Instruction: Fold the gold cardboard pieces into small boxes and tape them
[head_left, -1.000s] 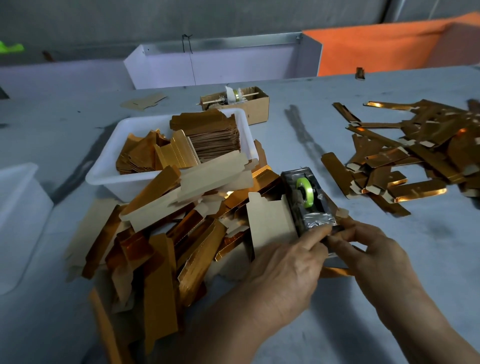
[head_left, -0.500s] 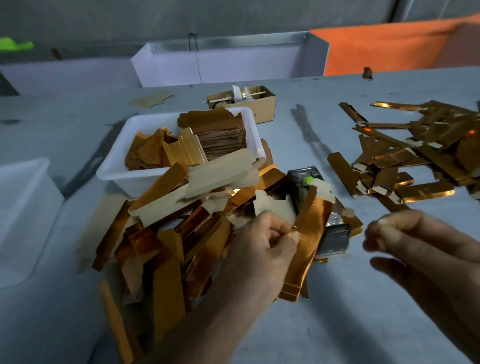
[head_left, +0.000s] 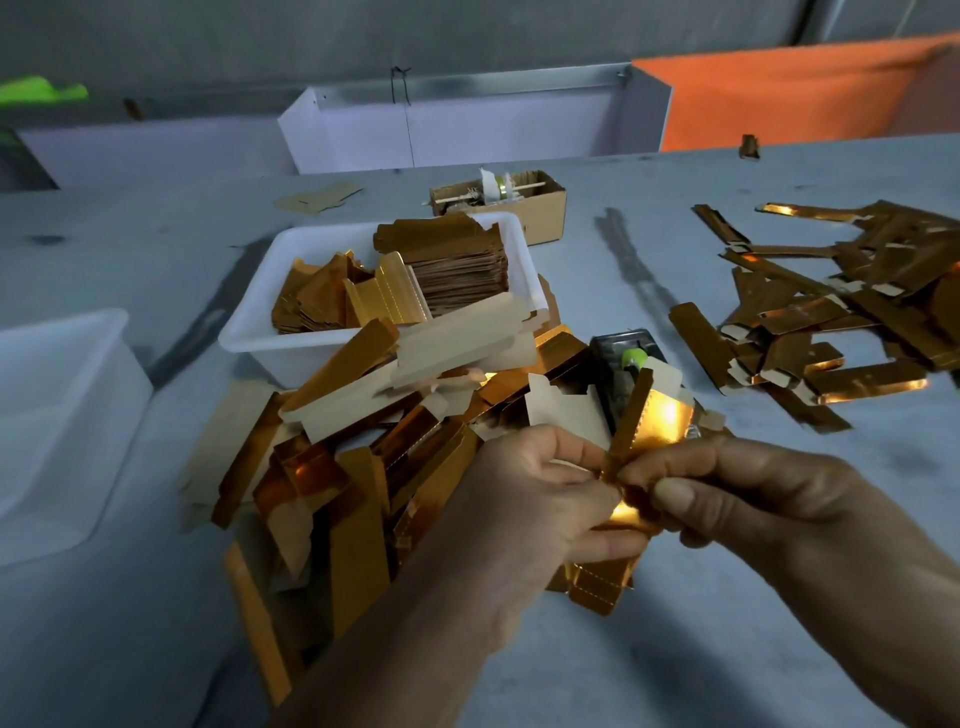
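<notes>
Both hands, left hand (head_left: 530, 499) and right hand (head_left: 727, 493), pinch one gold piece (head_left: 631, 441) just in front of the tape holder (head_left: 621, 364), folding it; taping probably comes next.

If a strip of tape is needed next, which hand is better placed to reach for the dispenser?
Probably the right hand. The tape dispenser sits just beyond it, slightly right of the heap, while the left hand pinches the gold piece and could go on holding it.
</notes>
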